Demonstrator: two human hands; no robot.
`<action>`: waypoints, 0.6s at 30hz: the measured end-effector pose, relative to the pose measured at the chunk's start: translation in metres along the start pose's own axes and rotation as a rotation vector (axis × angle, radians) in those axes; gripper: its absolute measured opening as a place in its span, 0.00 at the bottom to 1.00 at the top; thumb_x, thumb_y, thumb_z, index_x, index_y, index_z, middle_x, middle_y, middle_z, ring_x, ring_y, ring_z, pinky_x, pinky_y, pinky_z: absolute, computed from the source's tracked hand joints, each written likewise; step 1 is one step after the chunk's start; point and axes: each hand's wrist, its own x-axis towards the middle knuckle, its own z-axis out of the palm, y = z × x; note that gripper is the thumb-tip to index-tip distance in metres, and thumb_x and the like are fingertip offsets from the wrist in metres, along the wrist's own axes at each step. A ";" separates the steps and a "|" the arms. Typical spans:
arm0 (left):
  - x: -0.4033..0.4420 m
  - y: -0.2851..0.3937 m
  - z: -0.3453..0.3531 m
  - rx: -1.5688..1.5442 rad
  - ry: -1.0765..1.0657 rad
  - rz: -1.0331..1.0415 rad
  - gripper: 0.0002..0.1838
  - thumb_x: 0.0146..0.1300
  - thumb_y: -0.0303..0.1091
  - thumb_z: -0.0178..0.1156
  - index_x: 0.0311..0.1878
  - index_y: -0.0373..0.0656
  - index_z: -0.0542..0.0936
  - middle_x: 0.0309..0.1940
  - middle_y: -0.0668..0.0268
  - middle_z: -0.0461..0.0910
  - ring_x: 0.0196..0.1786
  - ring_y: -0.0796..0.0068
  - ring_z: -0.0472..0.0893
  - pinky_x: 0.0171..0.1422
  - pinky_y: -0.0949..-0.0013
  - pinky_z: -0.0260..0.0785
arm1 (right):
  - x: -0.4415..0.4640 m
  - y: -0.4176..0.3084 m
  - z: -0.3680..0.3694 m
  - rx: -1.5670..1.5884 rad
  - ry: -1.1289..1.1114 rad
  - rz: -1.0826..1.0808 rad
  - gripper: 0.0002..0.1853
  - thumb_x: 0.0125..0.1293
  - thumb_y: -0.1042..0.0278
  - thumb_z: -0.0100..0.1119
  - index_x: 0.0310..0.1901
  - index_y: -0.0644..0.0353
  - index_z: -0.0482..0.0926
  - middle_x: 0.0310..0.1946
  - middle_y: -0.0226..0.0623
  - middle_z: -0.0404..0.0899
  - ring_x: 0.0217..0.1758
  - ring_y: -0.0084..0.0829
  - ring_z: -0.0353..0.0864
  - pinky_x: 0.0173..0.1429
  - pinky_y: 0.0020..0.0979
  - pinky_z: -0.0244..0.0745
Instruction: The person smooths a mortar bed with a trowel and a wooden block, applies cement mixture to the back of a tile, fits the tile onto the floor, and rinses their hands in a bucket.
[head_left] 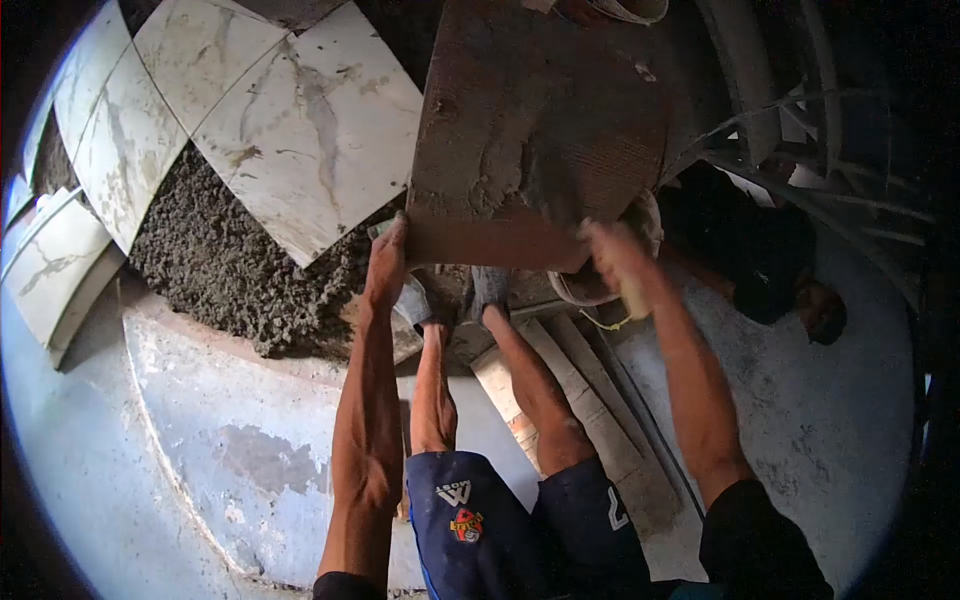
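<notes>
A large reddish-brown tile (470,237) is tilted up in front of me, its back partly coated with grey mortar (480,185). My left hand (388,255) grips the tile's lower left corner. Close to its lower right edge is my right hand (620,262), blurred by motion, its fingers closed round the handle of a trowel. The trowel's dark blade (550,185) is smeared against the coated surface. Behind the tile's right corner, a bucket (585,288) shows only in part.
Marbled white tiles (320,120) lie at the upper left, beside rough grey mortar (235,270). Cut tile pieces (60,270) stand at far left. Planks (590,400) lie near my legs. Another person (750,250) is at the right, near curved bars (830,205).
</notes>
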 end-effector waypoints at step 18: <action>-0.009 0.050 0.007 0.061 -0.129 -0.306 0.44 0.59 0.68 0.31 0.55 0.32 0.68 0.45 0.57 0.75 0.45 0.68 0.73 0.53 0.68 0.63 | -0.045 0.074 0.129 -0.530 -0.035 -0.449 0.22 0.62 0.52 0.45 0.33 0.67 0.76 0.27 0.58 0.75 0.35 0.58 0.74 0.37 0.45 0.70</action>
